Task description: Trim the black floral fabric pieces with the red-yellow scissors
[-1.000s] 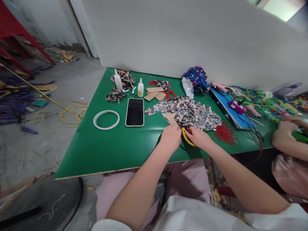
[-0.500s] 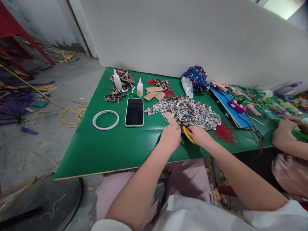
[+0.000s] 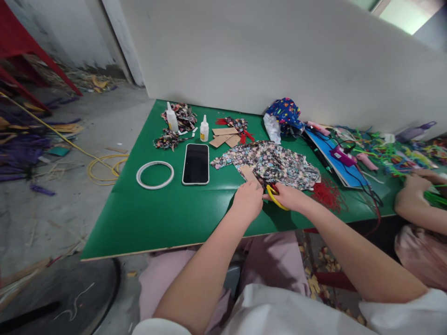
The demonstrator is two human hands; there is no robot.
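Note:
My left hand [image 3: 247, 199] is closed at the near edge of a floral cloth [image 3: 279, 160]. A small piece of brown cardboard [image 3: 248, 173] sticks out from its fingertips. Close beside it, my right hand [image 3: 289, 197] grips yellow-handled scissors [image 3: 278, 201], one finger reaching toward the left hand. The blades are hidden, and so is whatever lies between the two hands. The cloth spreads over the green table [image 3: 167, 218] just beyond both hands. A tangle of red threads [image 3: 327, 194] lies right of my right hand.
A phone [image 3: 196, 164], a white ring [image 3: 154, 175], glue bottles [image 3: 204, 129] and more cardboard pieces [image 3: 225, 137] lie to the left and behind. At right are a blue folder [image 3: 340, 160], a purple device with cables [image 3: 344, 155], and a co-worker's hands [image 3: 414, 193].
My right hand and the scissors have shifted slightly, and a finger now stretches toward my left hand. My left hand stays at the cloth's edge. The camera view has moved a little.

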